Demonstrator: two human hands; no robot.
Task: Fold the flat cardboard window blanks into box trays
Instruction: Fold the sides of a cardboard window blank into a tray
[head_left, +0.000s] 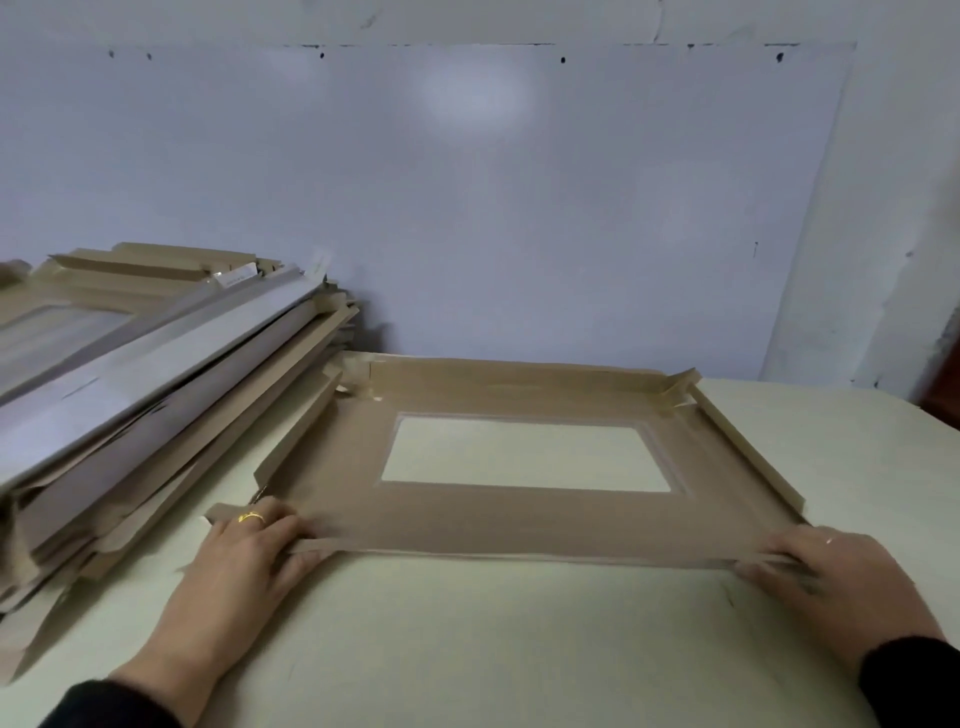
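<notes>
**Two hands, one near flap: raising the last wall evenly**

Two hands work the near edge of a flat brown cardboard blank with a rectangular clear window (519, 519), which lies on the pale cream desk (493, 649) in front of the person, its far edge close to the grey-white wall (467, 182). The left hand (249, 551), wearing a gold ring (251, 517), grips the near-left corner, fingers curled over the top and the thumb seemingly under the narrow near flap. The right hand (831, 566) grips the near-right corner the same way, though blur hides its fingertips.

The far, left and right side flaps already stand partly raised; the near flap looks like the step in hand. To do it well:

- Lift both ends together, so the crease runs straight along the scored line rather than buckling mid-span.
- Keep fingers pressing the panel down just inside the crease; the window leaves the near strip thin, so it will likely bow if pulled from the corners alone.
- Check the corner tabs, as those seen folded at the far right corner (675, 389), sit inside the neighbouring wall before letting go.
- Avoid pressing the window film, which would probably dent or pop loose.

A slanting pile of brown and grey cardboard pieces (130, 405) sits at the left, just touching the blank's left wall; sliding the blank rightwards would give that wall room.
</notes>
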